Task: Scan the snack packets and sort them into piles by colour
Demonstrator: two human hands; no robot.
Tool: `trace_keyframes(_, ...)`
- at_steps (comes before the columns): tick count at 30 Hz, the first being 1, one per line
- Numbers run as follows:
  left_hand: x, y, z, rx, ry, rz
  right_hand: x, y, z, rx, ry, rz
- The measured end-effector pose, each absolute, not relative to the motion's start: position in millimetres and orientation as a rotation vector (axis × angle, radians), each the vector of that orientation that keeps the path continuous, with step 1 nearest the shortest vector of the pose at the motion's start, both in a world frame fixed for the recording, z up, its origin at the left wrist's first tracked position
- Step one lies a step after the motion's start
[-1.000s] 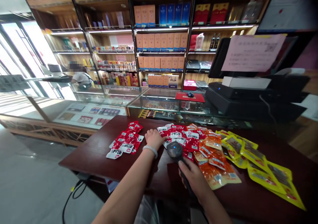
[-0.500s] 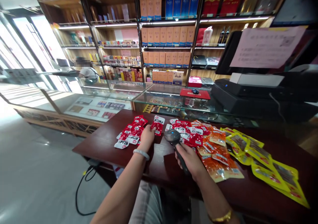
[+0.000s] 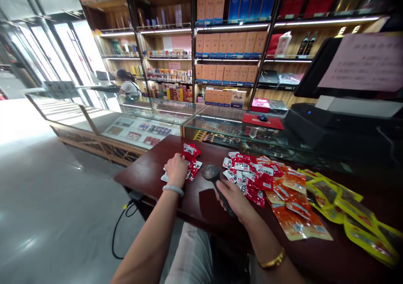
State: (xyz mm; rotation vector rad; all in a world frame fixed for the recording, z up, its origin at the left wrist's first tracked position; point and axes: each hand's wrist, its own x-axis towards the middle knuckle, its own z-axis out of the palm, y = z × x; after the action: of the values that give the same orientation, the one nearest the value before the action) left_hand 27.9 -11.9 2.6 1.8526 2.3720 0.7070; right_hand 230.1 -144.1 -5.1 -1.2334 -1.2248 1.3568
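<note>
Dark wood is running across the shop table (image 3: 147, 173), with a glass counter (image 3: 157, 122) and lit shelves (image 3: 226, 45) of boxes standing behind it.

The left hand (image 3: 176, 168) is curling its fingers down onto a small heap of red packets (image 3: 191, 156) near the table's left end. The knuckles are hiding the fingertips, so I cannot tell whether they are pinching a packet or only pressing on the heap. A pale bangle (image 3: 172, 188) is sitting on that wrist.

The right hand (image 3: 233, 196) is wrapping closed around the handle of a scanner (image 3: 211, 173). Its round head is poking out above the fingers, between the two hands and just beside the heap.

To the right of the scanner, a wider spread of red packets (image 3: 252, 177) is lying loose, touching the thumb side of the right hand. Beyond it, orange packets (image 3: 294, 206) and then yellow packets (image 3: 349, 210) are fanning out towards the table's far right.

Judging by the sizes, little is looking done: only the small heap is sitting apart on the left. Most of the red packets and all the orange and yellow ones are lying on the right, waiting.
</note>
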Motion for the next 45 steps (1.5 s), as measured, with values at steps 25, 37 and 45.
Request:
trace_keyframes(25, 172.8, -35.1, -3.5, 2.370, 1.727, 0.291, 315.2, -205.4, -22.0, -1.399, -0.842, 1.133)
trace_keyframes(37, 149.0, -66.8, -8.8, 2.358, 1.855, 0.448, 293.8, -187.3, -26.6, -1.367, -0.880, 1.161)
trace_keyframes(45, 174.7, -61.4, -9.5, 2.330, 1.746, 0.302, 307.0, -199.5, -22.2, -1.399, -0.840, 1.115)
